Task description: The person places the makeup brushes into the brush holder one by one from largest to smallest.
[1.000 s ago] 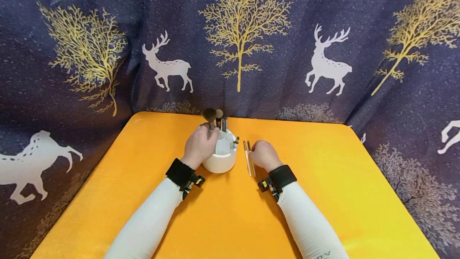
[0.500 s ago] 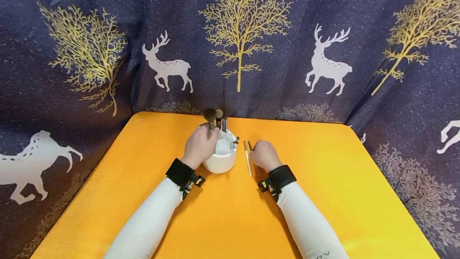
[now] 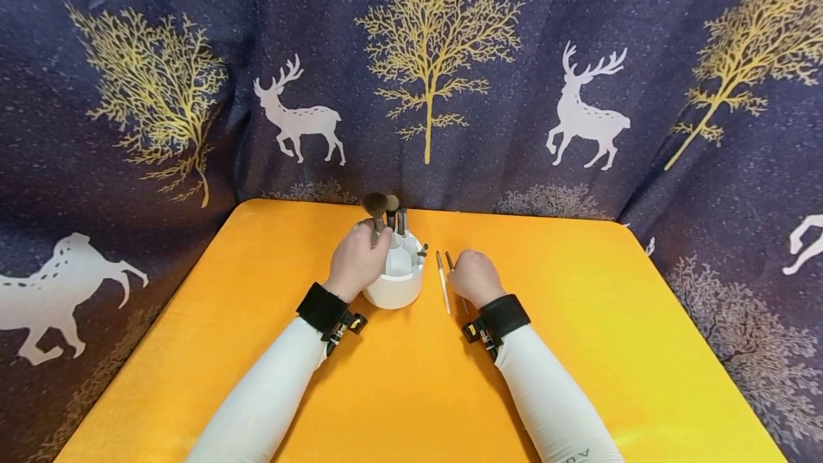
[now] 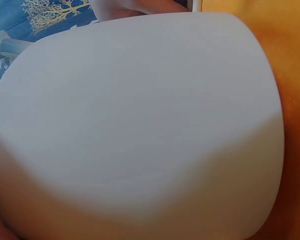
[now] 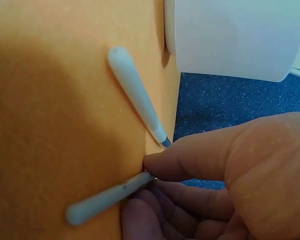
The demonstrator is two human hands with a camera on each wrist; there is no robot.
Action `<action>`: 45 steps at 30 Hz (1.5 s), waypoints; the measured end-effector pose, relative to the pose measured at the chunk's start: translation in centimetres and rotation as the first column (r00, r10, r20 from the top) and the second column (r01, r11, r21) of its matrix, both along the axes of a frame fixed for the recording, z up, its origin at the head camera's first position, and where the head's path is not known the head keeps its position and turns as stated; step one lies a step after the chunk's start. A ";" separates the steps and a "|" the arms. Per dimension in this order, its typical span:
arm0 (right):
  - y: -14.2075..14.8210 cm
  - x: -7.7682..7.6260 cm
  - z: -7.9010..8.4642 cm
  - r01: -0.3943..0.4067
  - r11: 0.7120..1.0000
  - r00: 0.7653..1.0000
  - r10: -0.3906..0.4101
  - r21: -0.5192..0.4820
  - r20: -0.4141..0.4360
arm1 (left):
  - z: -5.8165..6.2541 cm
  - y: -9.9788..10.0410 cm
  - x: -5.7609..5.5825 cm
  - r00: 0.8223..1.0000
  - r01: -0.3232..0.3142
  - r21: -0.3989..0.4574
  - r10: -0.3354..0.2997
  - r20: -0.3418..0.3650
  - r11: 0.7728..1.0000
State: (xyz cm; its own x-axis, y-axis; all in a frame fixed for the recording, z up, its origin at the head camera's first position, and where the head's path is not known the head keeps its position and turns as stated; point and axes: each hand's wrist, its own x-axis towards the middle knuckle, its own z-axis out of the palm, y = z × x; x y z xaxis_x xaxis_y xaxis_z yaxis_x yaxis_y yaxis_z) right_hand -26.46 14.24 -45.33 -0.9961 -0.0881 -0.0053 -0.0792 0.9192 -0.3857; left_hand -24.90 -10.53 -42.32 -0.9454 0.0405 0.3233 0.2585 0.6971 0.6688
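A white round brush holder with compartments stands upright in the head view. My left hand grips its left side, thumb over the rim; the other fingers are mostly hidden. Its smooth wall fills most of the left wrist view. To the right, my right hand pinches a thin makeup brush between thumb and fingers, near the table. Between that hand and the holder, a second thin makeup brush with a white handle lies on the table.
Several makeup brushes stand in the holder, heads up, at its back. Small dark brush tips poke out at its right rim. The table has a yellow-orange cover. A dark curtain hangs behind it.
My right hand has closed on the right-hand brush and shifted slightly right, turning the brush a little away from the other one. My left hand and the holder stay put.
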 end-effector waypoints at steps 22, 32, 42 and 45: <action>0.2 0.0 0.1 0.047 0.999 0.998 -0.047 -0.016 -0.028 | 0.0 0.0 0.0 1.000 -0.005 -0.007 0.005 -0.002 1.000; 0.9 0.0 0.7 0.070 0.990 0.991 -0.083 -0.121 -0.108 | 0.0 0.0 -0.1 1.000 -0.007 -0.009 0.007 0.002 1.000; 0.8 -0.1 1.2 0.086 0.967 0.967 -0.139 -0.240 -0.212 | 0.0 -0.1 -0.1 1.000 -0.005 -0.009 0.005 0.012 1.000; 0.8 -0.2 1.4 0.094 0.955 0.960 -0.162 -0.280 -0.230 | 0.0 0.0 -0.1 1.000 -0.005 -0.012 0.005 0.012 1.000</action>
